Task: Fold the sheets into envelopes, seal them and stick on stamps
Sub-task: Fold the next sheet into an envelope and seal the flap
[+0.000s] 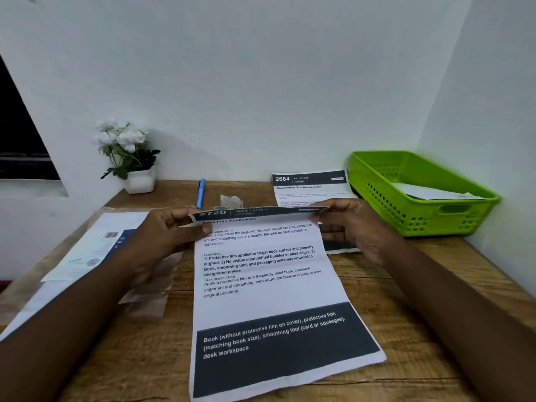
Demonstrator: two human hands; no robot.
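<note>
The left hand (162, 233) and the right hand (352, 224) are each pinching a far corner of the printed sheet (261, 274), fingers curled round the paper's top edge, thumbs on the near side. The sheet's long axis is running away from the person, its dark-banded near end lying flat on the wooden desk (391, 314) while the far end is lifting and curling toward the person. Both hands are equally close to that edge, so the fold looks set to come straight down the length. The paper is thin, matte and limp. A second printed sheet (307, 187) is lying beyond, beside a green perforated plastic basket (412, 216). Brown envelopes (150, 297) are sitting under the left forearm.
</note>
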